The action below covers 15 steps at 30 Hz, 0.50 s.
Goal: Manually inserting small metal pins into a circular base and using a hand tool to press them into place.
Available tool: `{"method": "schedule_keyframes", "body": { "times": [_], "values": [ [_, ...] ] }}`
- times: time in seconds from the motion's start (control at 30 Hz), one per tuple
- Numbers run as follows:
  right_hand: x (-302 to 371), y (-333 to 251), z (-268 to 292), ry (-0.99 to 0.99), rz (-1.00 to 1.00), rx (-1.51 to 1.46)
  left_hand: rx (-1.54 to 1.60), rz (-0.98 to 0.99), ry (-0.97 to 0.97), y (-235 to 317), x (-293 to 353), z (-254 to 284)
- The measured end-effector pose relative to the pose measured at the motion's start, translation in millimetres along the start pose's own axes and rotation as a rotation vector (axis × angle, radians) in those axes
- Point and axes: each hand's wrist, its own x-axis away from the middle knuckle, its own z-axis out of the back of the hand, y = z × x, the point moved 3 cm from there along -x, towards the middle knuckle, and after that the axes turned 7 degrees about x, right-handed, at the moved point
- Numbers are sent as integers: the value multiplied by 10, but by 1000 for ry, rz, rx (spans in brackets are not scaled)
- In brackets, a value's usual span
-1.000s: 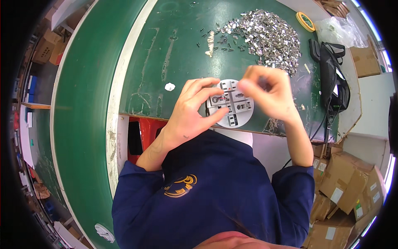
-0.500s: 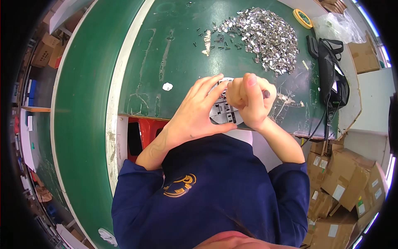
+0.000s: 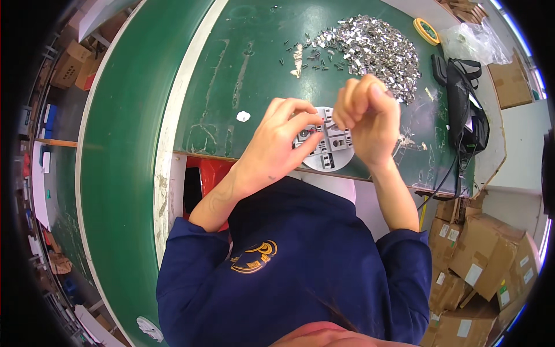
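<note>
A round pale-grey disc-shaped fixture [image 3: 327, 162] with several slots and small dark parts lies at the table's near edge. My left hand [image 3: 277, 134] reaches over its left side. Its fingers are bent, with a gap between thumb and forefinger, and fixture parts show in that gap. Raised beside and above the fixture's right side is my right hand [image 3: 370, 118], with its fingers curled in. Whatever they hold, if anything, is hidden.
A heap of small shiny metal pieces [image 3: 378, 52] covers the far right of the green table [image 3: 225, 115]. Loose dark pins lie beside it. A yellow tape roll [image 3: 426, 31], a clear plastic bag [image 3: 477, 43] and a black bag [image 3: 465, 110] sit at the right. Cardboard boxes [image 3: 483, 248] are stacked below.
My right hand has lifted and shifted right, away from the fixture, uncovering much of it. My left thumb has left the near rim and moved up toward the fingers. The view has shifted slightly.
</note>
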Motion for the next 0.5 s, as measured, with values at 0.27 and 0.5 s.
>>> {"method": "schedule_keyframes", "body": {
  "times": [0.27,0.5],
  "values": [
    [-29,-75,33,163,77,113,-140,-50,60,78,-33,-155],
    [-42,-9,-16,209,77,82,-271,-8,50,190,-134,-158]
  ]
}}
